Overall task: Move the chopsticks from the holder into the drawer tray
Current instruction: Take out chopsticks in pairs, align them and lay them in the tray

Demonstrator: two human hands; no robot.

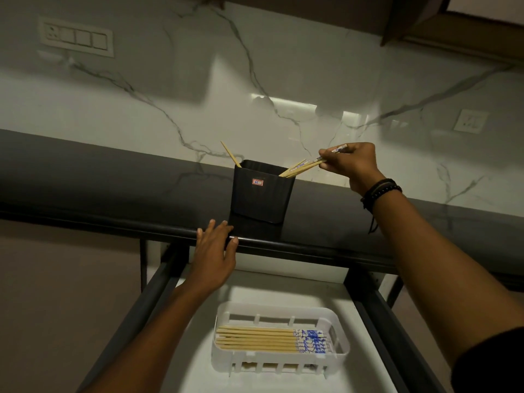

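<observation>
1. Landmark: a black, square-sided plastic holder (261, 194) stands upright on the dark grey countertop (85, 177), close to its front edge.
2. The right hand (348, 163) is above and to the right of the holder. Its thumb and fingers are curled and pinch a bundle of bamboo chopsticks (304, 166) near their blue-and-white patterned ends. The bundle slants down to the left, and its plain tips are inside the holder's right corner.
3. One further bamboo chopstick (231, 154) leans out of the holder's rear left corner. Neither hand touches it.
4. The left hand (215, 251) lies on the countertop edge at the holder's lower left corner. Its fingers are straight and spread and grip nothing. Whether the fingertips touch the holder cannot be determined.
5. Below and in front of the holder, a white slotted plastic tray (341, 346) sits in the open white-floored drawer (283, 287). A row of matching chopsticks (255, 339) lies flat in the tray, side by side, patterned ends to the right.
6. Dark beaded bracelets (381, 191) circle the right wrist, to the right of the holder.
7. A white marble-veined wall (283, 66) rises behind the holder.
</observation>
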